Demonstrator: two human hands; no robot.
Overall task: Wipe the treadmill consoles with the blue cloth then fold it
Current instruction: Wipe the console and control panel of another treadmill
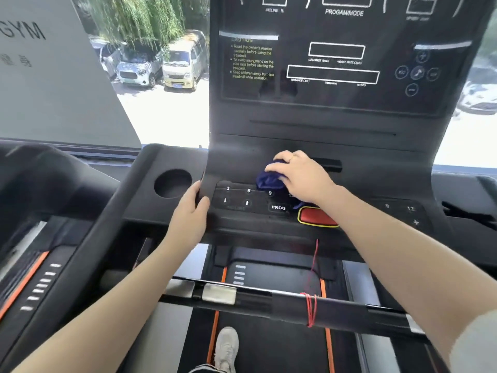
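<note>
- Wiping step: right hand [301, 175] clutches bunched cloth [270, 180], pressing it on console [269, 146] keypad.
- Left hand [189, 215] grips console edge.
- Next, likely: sweep across remaining keys; folding later.

The right hand [298, 176] covered most of the blue cloth [270, 179], and its forearm hid part of the red stop button [313, 218] and one numbered key. The console [349, 125] top was cut off by the upper edge. The far-right round icons [416, 73] were too blurred to read.
</note>
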